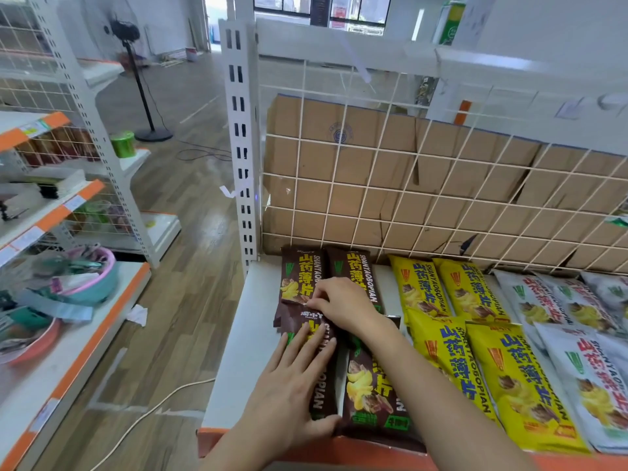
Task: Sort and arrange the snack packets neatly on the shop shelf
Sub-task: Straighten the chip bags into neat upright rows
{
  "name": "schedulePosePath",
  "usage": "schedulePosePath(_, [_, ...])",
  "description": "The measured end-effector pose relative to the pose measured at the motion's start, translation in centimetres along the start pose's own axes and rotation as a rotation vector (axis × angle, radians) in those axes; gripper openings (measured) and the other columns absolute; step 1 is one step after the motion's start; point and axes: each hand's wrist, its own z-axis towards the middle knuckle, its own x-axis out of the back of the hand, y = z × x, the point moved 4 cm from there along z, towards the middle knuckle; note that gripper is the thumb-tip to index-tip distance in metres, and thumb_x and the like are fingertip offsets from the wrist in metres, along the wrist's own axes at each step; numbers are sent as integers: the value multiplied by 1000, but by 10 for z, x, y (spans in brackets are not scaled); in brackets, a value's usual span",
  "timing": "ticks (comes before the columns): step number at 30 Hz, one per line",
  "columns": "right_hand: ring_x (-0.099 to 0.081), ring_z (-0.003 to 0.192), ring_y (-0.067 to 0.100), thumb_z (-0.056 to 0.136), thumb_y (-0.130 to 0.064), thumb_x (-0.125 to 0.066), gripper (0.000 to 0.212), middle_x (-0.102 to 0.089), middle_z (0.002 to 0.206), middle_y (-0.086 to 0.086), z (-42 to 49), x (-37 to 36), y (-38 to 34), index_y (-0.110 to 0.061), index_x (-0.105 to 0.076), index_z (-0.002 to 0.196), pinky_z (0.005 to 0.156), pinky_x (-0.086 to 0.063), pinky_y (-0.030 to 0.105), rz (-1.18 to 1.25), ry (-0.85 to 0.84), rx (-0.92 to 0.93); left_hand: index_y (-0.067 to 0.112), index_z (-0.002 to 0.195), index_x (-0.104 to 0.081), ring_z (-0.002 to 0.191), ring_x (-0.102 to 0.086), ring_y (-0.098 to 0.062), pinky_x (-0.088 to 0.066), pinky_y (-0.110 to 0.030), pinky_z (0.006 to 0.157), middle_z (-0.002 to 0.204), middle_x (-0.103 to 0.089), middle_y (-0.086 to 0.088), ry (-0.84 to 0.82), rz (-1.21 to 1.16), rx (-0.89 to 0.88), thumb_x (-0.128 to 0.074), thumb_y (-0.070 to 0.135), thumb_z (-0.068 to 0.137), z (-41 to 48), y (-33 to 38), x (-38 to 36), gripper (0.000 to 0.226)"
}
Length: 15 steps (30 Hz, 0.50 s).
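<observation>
Yellow packets (475, 338) and white packets (584, 348) lay in rows on the shelf (231, 351). The left hand (292, 385), grip released, pressed the front brown packet (323, 399) flat. The right hand (343, 304) pinched its top edge, and the brown rows looked unfinished.

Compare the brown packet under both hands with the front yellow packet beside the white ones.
The brown packet is dark; the yellow packet bright. The left hand presses the brown packet, the right hand pinches its top; the yellow packet is untouched. Both lie flat on the shelf.
</observation>
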Motion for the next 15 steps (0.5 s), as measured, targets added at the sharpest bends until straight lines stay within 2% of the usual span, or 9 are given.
schedulePosePath(4, [-56, 91, 16, 88, -34, -57, 15, -62, 95, -3, -10, 17, 15, -20, -63, 90, 79, -44, 33, 123, 140, 12, 19, 140, -42, 137, -26, -21, -22, -40, 105, 147, -40, -4, 19, -1, 26, -48, 78, 58, 0, -2, -1, 101])
schedulePosePath(8, [-55, 87, 15, 88, -29, -57, 9, -56, 89, -7, -31, 33, 45, -21, -62, 88, 72, -40, 30, 127, 265, -79, 17, 139, -43, 136, -27, -21, -21, -39, 104, 146, -40, -6, 36, -23, 66, -48, 76, 56, -2, -3, 0, 102])
schedulePosePath(12, [-58, 93, 19, 90, -34, -55, 14, -64, 94, -1, -50, 40, 70, -22, -62, 91, 73, -40, 30, -90, 223, -177, 17, 139, -42, 136, -28, -20, -17, -38, 106, 146, -41, -6, 26, -52, 99, -47, 76, 56, -4, -4, -1, 102])
schedulePosePath(15, [-56, 99, 21, 92, -39, -50, 24, -67, 99, 3, -54, 38, 74, -20, -63, 98, 83, -38, 30, -283, 111, -151, 16, 140, -42, 136, -28, -20, -14, -37, 107, 146, -41, -6, 8, -47, 107, -47, 77, 56, -5, -4, 0, 104])
